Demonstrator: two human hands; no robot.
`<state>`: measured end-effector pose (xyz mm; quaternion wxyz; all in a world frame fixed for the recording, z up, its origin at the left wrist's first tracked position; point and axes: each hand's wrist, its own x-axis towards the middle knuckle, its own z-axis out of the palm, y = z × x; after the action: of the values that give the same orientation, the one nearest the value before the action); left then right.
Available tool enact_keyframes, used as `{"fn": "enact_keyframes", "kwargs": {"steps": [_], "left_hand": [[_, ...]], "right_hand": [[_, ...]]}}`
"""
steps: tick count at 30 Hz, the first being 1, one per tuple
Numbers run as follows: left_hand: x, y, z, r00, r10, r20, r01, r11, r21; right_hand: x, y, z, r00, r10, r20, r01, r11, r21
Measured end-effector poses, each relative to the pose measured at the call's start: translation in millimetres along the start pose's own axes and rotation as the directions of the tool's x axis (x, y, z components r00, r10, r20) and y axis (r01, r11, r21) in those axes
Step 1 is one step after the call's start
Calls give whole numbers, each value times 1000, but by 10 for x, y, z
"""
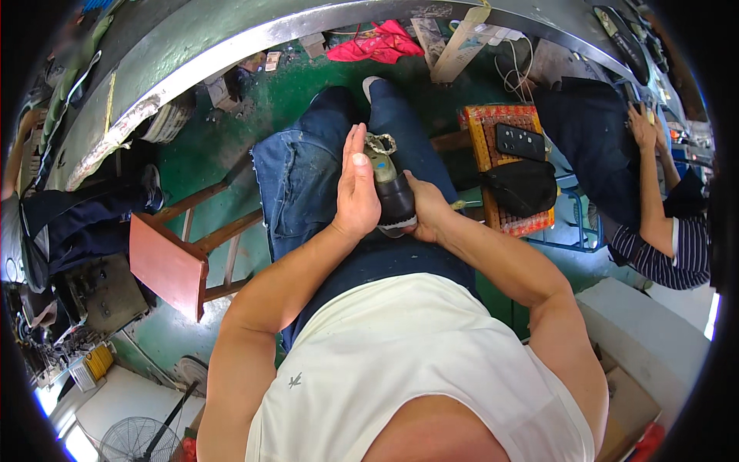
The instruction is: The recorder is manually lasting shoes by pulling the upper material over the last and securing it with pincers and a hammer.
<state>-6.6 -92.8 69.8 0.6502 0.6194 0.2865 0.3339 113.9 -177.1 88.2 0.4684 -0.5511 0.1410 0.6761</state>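
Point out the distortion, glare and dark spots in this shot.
Head view: fisheye distortion bows the bench edge; head view: blown-out white patches glare near the lower-left and right rims; head view: corners fall to black; head view, centre: the left hand and shoe look reasonably sharp.

A green floor (204, 135) spreads across the room. A long workbench (192, 50) with a worn edge curves overhead from ten o'clock to two, a pale wooden post (459, 54) standing beneath it at one. At nine o'clock is a wooden stool (165, 266) with a reddish-brown top; a stool with a red-and-orange patterned seat (483, 146) stands toward two. A round fan (137, 440) sits between seven and eight. Bright white light (712, 316) glares at half past three.
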Motion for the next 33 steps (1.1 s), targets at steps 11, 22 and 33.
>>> {"fn": "enact_keyframes", "kwargs": {"steps": [11,22,33], "left_hand": [[445,260,16,989,145,-11,-146,989,-27],[923,275,-443,945,211,249,-261,947,186],[848,278,-605,789,538,296,-613,725,314]], "right_hand": [[-181,-421,209,1000,7,-15,-8,998,-59],[-110,-969,456,994,47,97,-21,965,-261],[43,-1099,443,286,-784,551,854,-53,-518]]}}
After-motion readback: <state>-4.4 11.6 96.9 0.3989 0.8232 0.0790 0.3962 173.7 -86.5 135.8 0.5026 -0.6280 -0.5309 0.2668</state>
